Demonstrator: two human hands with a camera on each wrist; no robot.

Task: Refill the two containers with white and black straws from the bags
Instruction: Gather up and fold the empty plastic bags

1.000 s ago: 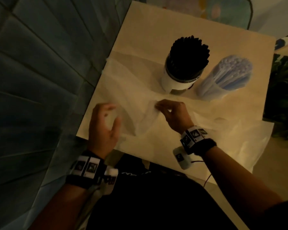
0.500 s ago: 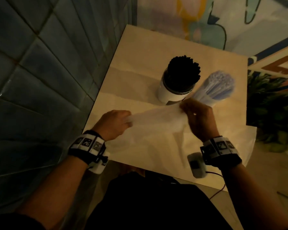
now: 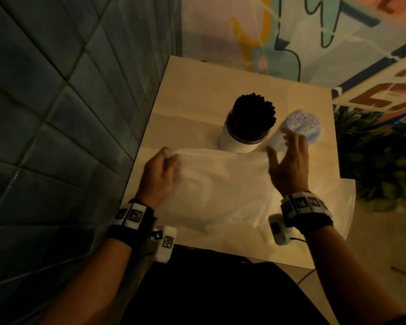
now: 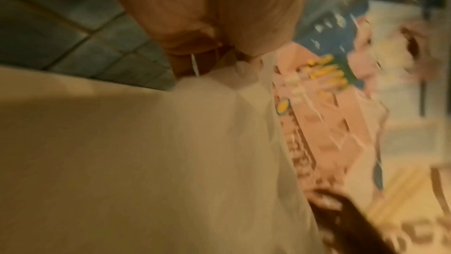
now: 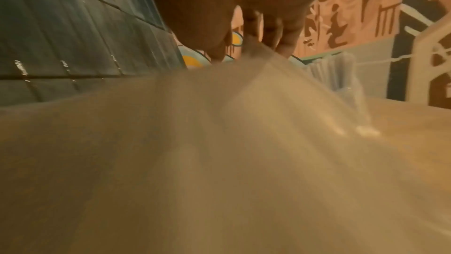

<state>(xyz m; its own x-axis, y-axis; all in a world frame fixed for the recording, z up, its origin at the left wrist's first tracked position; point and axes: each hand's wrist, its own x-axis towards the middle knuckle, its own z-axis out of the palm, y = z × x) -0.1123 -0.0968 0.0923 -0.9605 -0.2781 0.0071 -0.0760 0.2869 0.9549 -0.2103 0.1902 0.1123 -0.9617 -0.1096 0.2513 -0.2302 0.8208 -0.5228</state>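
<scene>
Gripping bag (image 3: 220, 184) corner with left hand (image 3: 158, 174), right hand (image 3: 288, 160) released, 2 containers (image 3: 242, 137) behind.

Thin, translucent plastic film, softly creased and matt, makes up the empty bag (image 3: 220, 184) pinched in my left hand (image 3: 158, 175). Behind the bag, a smooth white container (image 3: 237, 143) holds black plastic straws (image 3: 254, 112); beside it, pale straws (image 3: 300, 125) look glossy. The table (image 3: 220, 80) under the bag is smooth, matt beige. Left of it, a wall (image 3: 56, 90) of glazed grey-blue tiles shines faintly.
</scene>
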